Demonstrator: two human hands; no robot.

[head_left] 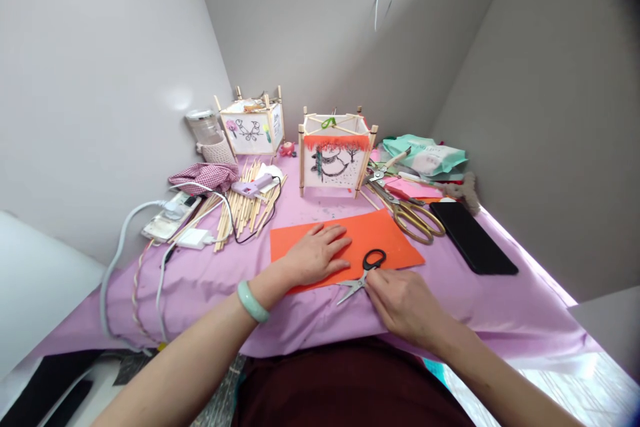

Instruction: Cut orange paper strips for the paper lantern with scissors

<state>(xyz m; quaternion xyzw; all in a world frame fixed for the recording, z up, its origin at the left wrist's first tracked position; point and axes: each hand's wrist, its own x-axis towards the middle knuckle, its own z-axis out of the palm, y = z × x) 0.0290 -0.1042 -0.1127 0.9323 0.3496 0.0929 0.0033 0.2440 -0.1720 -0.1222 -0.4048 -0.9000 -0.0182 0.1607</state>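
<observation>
A sheet of orange paper [370,230] lies on the purple cloth in front of me. My left hand [316,255] rests flat on the sheet's left half, fingers spread, with a pale green bangle around the wrist. At the sheet's near edge, my right hand [400,297] is closed on a small pair of scissors [356,283]. One black handle loop shows above my fingers; the other is hidden by the hand. The blades are apart and point left, close to the paper's near edge.
Beyond the paper stands a stick-framed lantern [333,163] with orange fringe, and another lantern [249,137] behind left. Wooden sticks [245,213], a glue gun [253,185] and cables lie left. Gold-handled shears [417,221], a black phone [473,237] and a green packet [425,153] lie right.
</observation>
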